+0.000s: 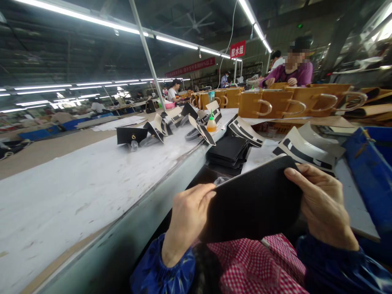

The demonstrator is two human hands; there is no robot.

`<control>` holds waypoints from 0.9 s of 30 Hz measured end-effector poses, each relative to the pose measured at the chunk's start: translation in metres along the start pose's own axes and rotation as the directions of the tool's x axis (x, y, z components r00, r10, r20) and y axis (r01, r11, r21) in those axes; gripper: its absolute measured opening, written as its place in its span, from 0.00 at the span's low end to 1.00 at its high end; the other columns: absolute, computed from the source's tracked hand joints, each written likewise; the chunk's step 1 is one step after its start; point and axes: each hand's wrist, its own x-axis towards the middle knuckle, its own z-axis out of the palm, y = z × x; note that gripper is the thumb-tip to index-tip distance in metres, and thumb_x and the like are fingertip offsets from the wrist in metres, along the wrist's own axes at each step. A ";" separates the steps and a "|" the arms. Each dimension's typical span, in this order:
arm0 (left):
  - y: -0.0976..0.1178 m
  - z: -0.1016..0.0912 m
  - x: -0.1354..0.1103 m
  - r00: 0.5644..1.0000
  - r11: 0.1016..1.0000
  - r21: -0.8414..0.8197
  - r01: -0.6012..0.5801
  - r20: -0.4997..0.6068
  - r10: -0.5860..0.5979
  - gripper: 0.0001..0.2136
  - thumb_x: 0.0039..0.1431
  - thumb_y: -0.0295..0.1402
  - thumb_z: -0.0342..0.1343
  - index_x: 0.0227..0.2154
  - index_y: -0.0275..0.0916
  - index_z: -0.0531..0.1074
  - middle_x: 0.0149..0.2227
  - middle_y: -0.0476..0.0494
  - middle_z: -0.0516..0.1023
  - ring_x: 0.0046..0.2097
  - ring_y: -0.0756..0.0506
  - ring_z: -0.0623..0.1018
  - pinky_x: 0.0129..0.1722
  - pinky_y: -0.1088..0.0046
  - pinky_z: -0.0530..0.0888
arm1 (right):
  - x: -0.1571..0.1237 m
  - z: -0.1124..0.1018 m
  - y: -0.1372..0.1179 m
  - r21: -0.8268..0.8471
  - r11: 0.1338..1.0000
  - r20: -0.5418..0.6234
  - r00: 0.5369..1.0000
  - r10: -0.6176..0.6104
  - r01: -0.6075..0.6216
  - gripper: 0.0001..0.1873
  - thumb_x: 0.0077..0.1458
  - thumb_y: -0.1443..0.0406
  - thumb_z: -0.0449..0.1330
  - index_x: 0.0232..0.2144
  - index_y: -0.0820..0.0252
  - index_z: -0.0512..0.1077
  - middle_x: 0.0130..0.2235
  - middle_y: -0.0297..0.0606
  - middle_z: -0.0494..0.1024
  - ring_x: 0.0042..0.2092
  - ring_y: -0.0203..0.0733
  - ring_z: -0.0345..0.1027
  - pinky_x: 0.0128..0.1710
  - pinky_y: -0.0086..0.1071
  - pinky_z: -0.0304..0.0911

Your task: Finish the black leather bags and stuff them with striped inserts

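A black leather panel point(254, 200) with rounded corners is held up between my two hands, over a red checked cloth point(260, 265) on my lap. My left hand point(190, 216) pinches its left upper edge, and a bit of clear plastic point(221, 180) shows behind that edge. My right hand point(321, 200) grips the right end, thumb in front and fingers partly behind. Behind the panel lies a stack of black leather pieces point(228, 151). Curved pale pieces with black strips point(306, 151) stand to its right. What the panel's far side looks like is hidden.
A long white-covered table point(76, 196) runs along my left, with black flap pieces point(131, 135) on it. A glue bottle point(211, 122) with a green tip stands ahead. Brown handbags point(266, 104) line up beyond, near a person in purple point(289, 73). A blue bin point(370, 163) is at right.
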 end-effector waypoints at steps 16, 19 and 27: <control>0.009 0.027 0.004 0.979 0.963 -0.195 -0.185 -0.116 0.165 0.11 0.63 0.22 0.56 0.45 0.35 0.79 0.32 0.45 0.81 0.32 0.52 0.80 0.34 0.80 0.79 | -0.004 -0.004 0.005 -0.002 0.997 0.030 0.996 -0.078 0.078 0.17 0.34 0.59 0.77 0.23 0.59 0.75 0.25 0.31 0.73 0.26 0.31 0.63 0.24 0.24 0.60; 0.009 0.028 0.006 0.986 0.957 -0.243 -0.160 -0.092 0.142 0.11 0.63 0.22 0.56 0.45 0.36 0.79 0.32 0.46 0.81 0.32 0.52 0.80 0.34 0.81 0.79 | -0.005 -0.004 0.006 -0.038 0.993 0.049 0.993 -0.108 0.110 0.17 0.36 0.57 0.76 0.24 0.58 0.75 0.26 0.30 0.73 0.26 0.32 0.63 0.24 0.25 0.60; 0.015 0.044 0.015 0.973 0.942 -0.261 -0.211 -0.143 0.179 0.12 0.63 0.20 0.55 0.47 0.31 0.78 0.31 0.44 0.80 0.32 0.52 0.79 0.36 0.82 0.78 | -0.021 0.002 0.003 -0.197 0.958 0.154 0.971 -0.182 0.210 0.16 0.47 0.53 0.71 0.27 0.58 0.74 0.28 0.33 0.73 0.29 0.36 0.65 0.27 0.28 0.62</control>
